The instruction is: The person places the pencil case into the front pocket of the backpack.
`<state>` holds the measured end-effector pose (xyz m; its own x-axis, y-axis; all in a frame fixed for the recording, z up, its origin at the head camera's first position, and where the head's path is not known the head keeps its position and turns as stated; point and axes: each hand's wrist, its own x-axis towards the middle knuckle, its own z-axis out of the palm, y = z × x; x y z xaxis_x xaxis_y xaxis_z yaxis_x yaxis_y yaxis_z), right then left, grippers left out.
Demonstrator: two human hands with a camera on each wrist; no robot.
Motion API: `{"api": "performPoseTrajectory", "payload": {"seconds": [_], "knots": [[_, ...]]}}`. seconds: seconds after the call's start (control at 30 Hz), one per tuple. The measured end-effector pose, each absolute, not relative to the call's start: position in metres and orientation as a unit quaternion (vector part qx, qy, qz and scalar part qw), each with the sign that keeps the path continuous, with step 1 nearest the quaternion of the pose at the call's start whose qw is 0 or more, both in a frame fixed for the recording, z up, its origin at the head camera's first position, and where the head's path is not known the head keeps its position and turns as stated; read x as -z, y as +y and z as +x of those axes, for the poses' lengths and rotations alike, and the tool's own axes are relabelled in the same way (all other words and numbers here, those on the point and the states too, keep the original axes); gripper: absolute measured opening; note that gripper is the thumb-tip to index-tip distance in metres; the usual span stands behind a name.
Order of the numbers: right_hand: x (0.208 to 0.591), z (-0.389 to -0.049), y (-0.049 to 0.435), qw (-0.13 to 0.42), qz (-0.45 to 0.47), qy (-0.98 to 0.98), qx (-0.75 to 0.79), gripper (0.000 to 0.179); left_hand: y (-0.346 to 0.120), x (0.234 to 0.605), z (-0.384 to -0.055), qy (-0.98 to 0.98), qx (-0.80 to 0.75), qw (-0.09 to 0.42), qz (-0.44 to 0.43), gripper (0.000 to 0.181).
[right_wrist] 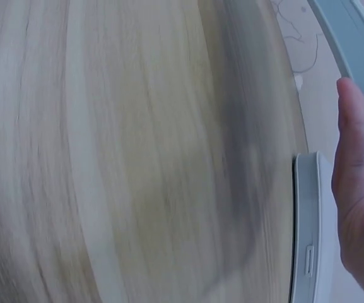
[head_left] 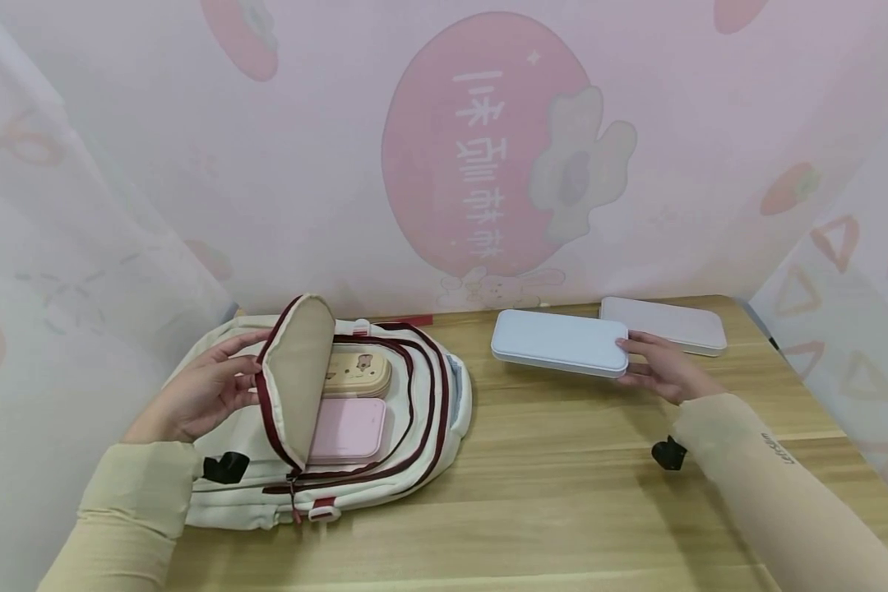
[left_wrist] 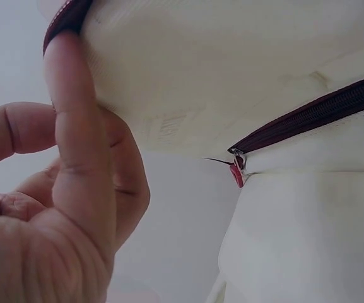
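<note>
A cream backpack (head_left: 422, 485) with dark red trim lies on the table, its front pocket unzipped. At the pocket's raised flap (head_left: 301, 386), my left hand (head_left: 210, 390) grips the dark red zipper edge. Inside the pocket are a yellow case (head_left: 357, 372) with small printed figures and a pink case (head_left: 349, 427); the flap hides part of both. My right hand (head_left: 662, 366) holds a flat light-blue case (head_left: 558, 339) by its right end, raised over the table. Behind that hand, a pale pinkish-white case (head_left: 669, 322) lies near the table's back edge.
The wood-grain table (head_left: 548, 493) meets a printed pink backdrop (head_left: 326, 181) at the back. White sheeting (head_left: 67, 271) closes in the left side, and a similar sheet (head_left: 851, 304) stands on the right. A red zipper pull (left_wrist: 236, 175) hangs from the pocket's zipper.
</note>
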<state>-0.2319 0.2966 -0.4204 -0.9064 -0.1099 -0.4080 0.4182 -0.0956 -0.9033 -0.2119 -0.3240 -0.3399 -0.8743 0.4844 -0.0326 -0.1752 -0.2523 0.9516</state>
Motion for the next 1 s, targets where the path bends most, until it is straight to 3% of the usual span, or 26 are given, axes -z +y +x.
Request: {"api": "performPoseTrajectory", "payload": {"seconds": [1.0], "knots": [[0.411,-0.234,0.249,0.188,0.072,0.657,0.727,0.071,-0.324,0.333,-0.212,0.581,-0.771,0.219,0.142,0.053]]}}
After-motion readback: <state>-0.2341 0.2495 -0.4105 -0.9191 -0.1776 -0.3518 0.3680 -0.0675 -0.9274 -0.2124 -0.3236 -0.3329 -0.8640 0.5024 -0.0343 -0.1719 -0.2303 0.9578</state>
